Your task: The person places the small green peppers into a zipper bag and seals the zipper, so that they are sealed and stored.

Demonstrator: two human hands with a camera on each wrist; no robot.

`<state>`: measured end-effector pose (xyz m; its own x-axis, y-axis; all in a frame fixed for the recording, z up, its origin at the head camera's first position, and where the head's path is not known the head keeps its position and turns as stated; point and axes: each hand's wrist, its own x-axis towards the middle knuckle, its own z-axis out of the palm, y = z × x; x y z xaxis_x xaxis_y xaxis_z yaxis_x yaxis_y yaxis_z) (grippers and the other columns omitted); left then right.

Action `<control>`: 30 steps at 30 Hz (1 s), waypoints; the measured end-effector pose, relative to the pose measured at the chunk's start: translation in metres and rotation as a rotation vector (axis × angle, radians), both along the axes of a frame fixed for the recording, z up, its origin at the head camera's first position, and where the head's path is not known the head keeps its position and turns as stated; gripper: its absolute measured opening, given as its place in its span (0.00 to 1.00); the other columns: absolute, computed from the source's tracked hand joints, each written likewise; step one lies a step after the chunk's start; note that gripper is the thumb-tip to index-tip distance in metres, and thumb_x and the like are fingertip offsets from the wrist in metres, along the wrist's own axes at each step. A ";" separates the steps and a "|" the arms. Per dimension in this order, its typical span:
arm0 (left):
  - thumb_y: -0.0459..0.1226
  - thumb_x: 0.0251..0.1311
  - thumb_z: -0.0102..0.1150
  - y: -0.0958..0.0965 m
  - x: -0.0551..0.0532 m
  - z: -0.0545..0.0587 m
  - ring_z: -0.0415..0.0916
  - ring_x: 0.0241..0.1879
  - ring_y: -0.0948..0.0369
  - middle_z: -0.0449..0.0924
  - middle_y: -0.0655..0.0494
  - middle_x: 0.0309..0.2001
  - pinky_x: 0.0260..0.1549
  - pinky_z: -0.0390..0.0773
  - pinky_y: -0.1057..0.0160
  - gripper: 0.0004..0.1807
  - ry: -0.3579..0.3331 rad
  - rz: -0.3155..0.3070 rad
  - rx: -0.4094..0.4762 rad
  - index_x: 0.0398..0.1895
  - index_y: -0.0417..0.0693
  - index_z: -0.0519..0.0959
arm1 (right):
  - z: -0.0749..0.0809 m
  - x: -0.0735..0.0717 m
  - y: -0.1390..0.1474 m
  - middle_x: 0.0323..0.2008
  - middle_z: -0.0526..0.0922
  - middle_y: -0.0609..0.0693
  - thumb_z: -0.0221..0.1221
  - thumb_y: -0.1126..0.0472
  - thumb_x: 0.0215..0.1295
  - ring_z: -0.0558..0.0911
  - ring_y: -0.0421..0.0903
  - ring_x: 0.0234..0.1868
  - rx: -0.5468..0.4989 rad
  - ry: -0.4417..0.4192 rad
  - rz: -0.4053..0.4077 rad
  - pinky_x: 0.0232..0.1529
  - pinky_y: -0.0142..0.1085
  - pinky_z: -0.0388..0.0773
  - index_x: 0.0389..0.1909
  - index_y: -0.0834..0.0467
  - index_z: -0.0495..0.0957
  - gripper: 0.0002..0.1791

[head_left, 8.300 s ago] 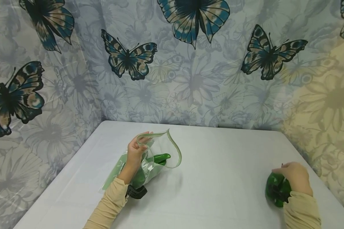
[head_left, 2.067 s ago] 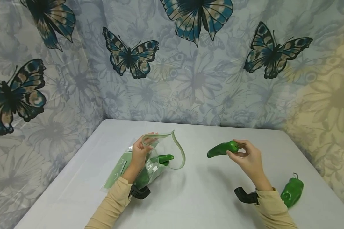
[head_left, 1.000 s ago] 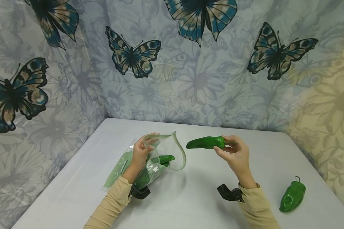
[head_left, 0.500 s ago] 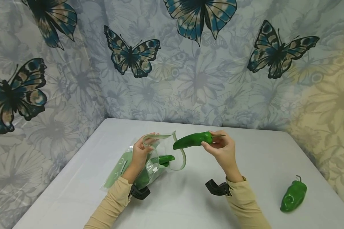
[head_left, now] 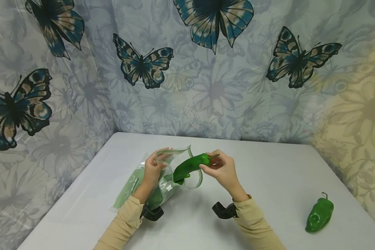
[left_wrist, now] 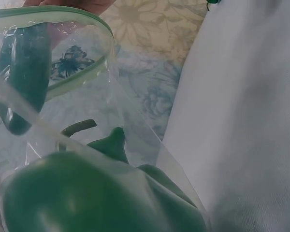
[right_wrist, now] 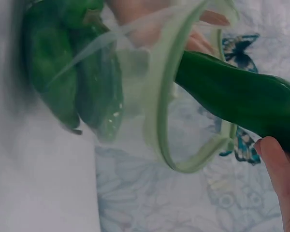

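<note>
My left hand (head_left: 152, 168) grips the rim of a clear zip bag (head_left: 168, 189) with a pale green edge, its mouth held wide. Several green peppers (right_wrist: 53, 67) lie inside the bag, as the right wrist view shows. Pinched near the stem by my right hand (head_left: 222, 171), a long green pepper (head_left: 190, 165) points down and left. Its tip has passed through the bag's mouth, above the peppers inside. In the left wrist view that long pepper (left_wrist: 24, 77) shows through the plastic. Another green pepper (head_left: 320, 214) lies alone on the table at the right.
The white table (head_left: 268, 194) stretches away to a butterfly-patterned cloth backdrop (head_left: 215, 93). A dark wrist-worn camera mount sits at each sleeve, the right mount (head_left: 224, 210) being close above the tabletop.
Earlier my right hand was at a pepper on the far right. It has since carried the long pepper leftward, and its tip has dipped into the bag's mouth. My left hand stays on the bag.
</note>
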<state>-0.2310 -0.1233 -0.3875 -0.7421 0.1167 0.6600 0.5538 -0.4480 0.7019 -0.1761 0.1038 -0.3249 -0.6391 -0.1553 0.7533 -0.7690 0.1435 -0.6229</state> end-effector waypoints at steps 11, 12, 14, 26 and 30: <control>0.45 0.47 0.63 -0.001 0.004 0.000 0.72 0.49 0.58 0.77 0.53 0.48 0.51 0.66 0.60 0.28 0.044 0.001 -0.039 0.51 0.41 0.73 | -0.010 0.006 -0.017 0.26 0.79 0.63 0.65 0.80 0.41 0.80 0.53 0.21 0.055 -0.050 0.035 0.22 0.38 0.79 0.29 0.72 0.71 0.14; 0.44 0.48 0.63 -0.001 0.004 0.000 0.72 0.50 0.58 0.77 0.54 0.48 0.52 0.66 0.59 0.27 0.049 -0.002 -0.051 0.51 0.41 0.73 | -0.011 0.007 -0.018 0.25 0.79 0.63 0.65 0.79 0.41 0.80 0.53 0.21 0.060 -0.056 0.039 0.22 0.38 0.79 0.28 0.72 0.71 0.13; 0.44 0.48 0.63 0.000 0.005 0.001 0.72 0.49 0.59 0.77 0.55 0.48 0.53 0.66 0.59 0.27 0.049 -0.002 -0.074 0.51 0.42 0.73 | -0.013 0.008 -0.019 0.24 0.79 0.63 0.65 0.79 0.42 0.81 0.53 0.21 0.062 -0.072 0.044 0.22 0.37 0.79 0.28 0.72 0.70 0.13; 0.44 0.46 0.63 0.003 0.005 0.006 0.72 0.49 0.58 0.77 0.54 0.47 0.33 0.73 0.72 0.29 0.059 0.009 -0.081 0.51 0.38 0.73 | -0.017 0.015 -0.031 0.33 0.78 0.67 0.62 0.78 0.47 0.81 0.58 0.32 0.040 -0.245 0.081 0.33 0.36 0.79 0.34 0.73 0.69 0.14; 0.45 0.46 0.64 0.003 0.005 0.005 0.72 0.49 0.58 0.77 0.55 0.48 0.46 0.70 0.65 0.28 0.057 0.008 -0.079 0.51 0.43 0.74 | -0.016 0.017 -0.035 0.37 0.77 0.68 0.60 0.78 0.49 0.79 0.60 0.36 0.072 -0.311 0.096 0.37 0.37 0.78 0.37 0.73 0.67 0.15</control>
<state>-0.2258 -0.1205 -0.3825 -0.7050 0.1645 0.6899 0.5969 -0.3876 0.7025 -0.1591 0.0693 -0.3407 -0.8168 -0.2714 0.5091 -0.5555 0.1316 -0.8210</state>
